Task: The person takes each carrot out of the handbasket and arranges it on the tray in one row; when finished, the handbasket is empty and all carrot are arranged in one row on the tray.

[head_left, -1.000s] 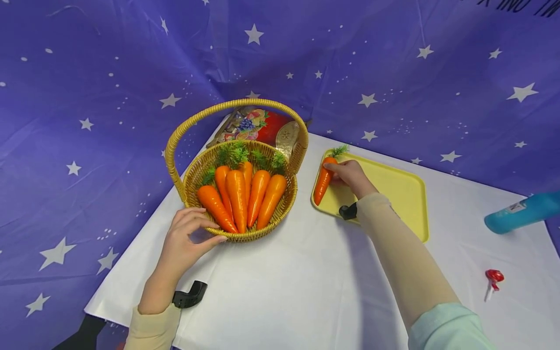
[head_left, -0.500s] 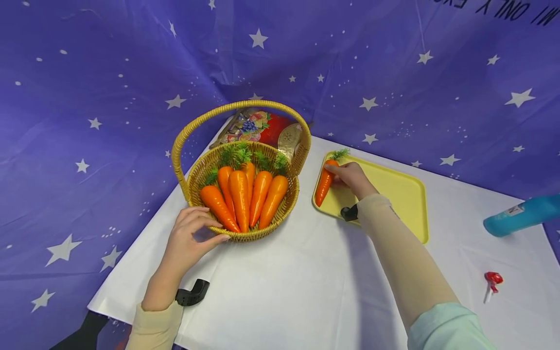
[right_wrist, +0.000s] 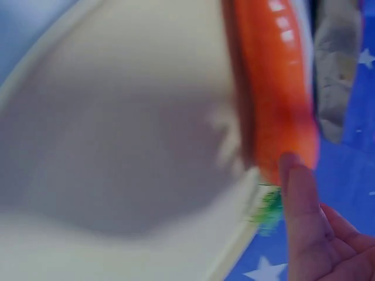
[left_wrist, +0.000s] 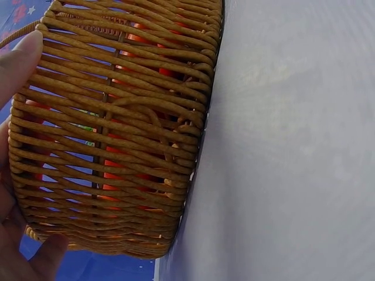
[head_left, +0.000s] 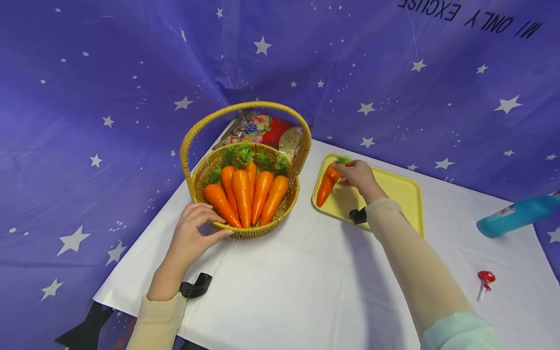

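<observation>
In the head view a yellow wicker basket [head_left: 246, 232] with a tall handle stands left of the middle, with several orange carrots [head_left: 242, 194] in it, green tops toward the back. My left hand [head_left: 192, 231] holds its near left rim; the left wrist view has the thumb [left_wrist: 23, 61] against the outer weave. Another carrot [head_left: 327, 187] lies along the left side of a yellow tray [head_left: 395, 189]. My right hand [head_left: 360, 177] is at its leafy end, the thumb stretched out. The blurred right wrist view shows a fingertip [right_wrist: 290, 159] touching the carrot's thick end.
Behind the basket lies a red package [head_left: 277, 131] with fruit printed on it. A blue-green bottle [head_left: 516, 216] lies at the right, and a red lollipop [head_left: 486, 278] nearer the front. A purple star-patterned cloth [head_left: 144, 97] hangs behind the white table [head_left: 280, 291].
The right hand's fingers have loosened around the tray carrot and shifted slightly right, toward its leafy end. The left hand stays on the basket rim. The head view has shifted a little.
</observation>
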Demonstrator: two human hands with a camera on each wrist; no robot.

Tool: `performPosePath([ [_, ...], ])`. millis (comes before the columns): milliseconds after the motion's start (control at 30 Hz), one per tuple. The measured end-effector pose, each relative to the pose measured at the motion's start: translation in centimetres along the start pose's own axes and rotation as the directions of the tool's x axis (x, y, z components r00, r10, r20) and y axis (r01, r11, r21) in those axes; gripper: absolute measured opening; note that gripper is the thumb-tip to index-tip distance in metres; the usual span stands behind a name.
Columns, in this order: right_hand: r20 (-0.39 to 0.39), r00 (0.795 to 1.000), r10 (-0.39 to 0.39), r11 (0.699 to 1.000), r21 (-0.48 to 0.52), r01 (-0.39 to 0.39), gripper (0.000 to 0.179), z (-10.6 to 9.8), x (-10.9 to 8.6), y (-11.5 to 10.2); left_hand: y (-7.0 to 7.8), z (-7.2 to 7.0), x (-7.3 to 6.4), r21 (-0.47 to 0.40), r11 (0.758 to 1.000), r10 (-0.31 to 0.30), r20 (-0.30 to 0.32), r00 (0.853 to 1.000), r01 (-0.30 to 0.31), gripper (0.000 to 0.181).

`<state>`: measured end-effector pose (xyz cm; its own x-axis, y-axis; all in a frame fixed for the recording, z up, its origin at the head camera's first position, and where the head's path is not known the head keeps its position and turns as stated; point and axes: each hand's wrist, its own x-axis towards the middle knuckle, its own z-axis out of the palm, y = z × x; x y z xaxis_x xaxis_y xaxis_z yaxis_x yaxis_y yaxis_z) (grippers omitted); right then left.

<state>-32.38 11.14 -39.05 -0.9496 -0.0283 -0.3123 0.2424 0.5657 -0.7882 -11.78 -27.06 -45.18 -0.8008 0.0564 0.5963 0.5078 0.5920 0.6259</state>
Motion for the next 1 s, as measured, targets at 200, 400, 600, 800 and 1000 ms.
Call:
performPosePath([
  [200, 0.003, 0.997, -0.075, 0.992, -0.102, 0.075, 0.066, -0.2, -2.0, -2.0, -0.4, -0.2, 0.0, -0.007, 1.000, -0.024, 0.010, 1.000, 0.024, 0.031],
  [400, 0.019, 0.989, -0.149, 0.979, -0.140, 0.150, 0.067, 0.3, -4.8, -4.6, -0.5, -0.5, 0.4, -0.008, 0.999, -0.047, 0.031, 0.998, 0.047, 0.028],
  [600, 0.043, 0.964, -0.262, 0.946, -0.189, 0.265, 0.055, 1.8, -7.8, -7.1, -0.7, -0.6, 0.7, -0.013, 0.999, -0.034, 0.037, 0.999, 0.035, 0.027],
  [800, 0.099, 0.927, -0.362, 0.891, -0.255, 0.375, 0.049, 4.8, -9.3, -10.3, -0.8, -0.7, 0.7, -0.013, 0.999, -0.037, 0.042, 0.998, 0.037, 0.026],
  [1000, 0.239, 0.898, -0.369, 0.827, -0.357, 0.435, 0.056, 8.6, -9.5, -13.8, -0.8, -0.7, 0.3, -0.027, 0.999, -0.037, 0.045, 0.998, 0.039, 0.025],
])
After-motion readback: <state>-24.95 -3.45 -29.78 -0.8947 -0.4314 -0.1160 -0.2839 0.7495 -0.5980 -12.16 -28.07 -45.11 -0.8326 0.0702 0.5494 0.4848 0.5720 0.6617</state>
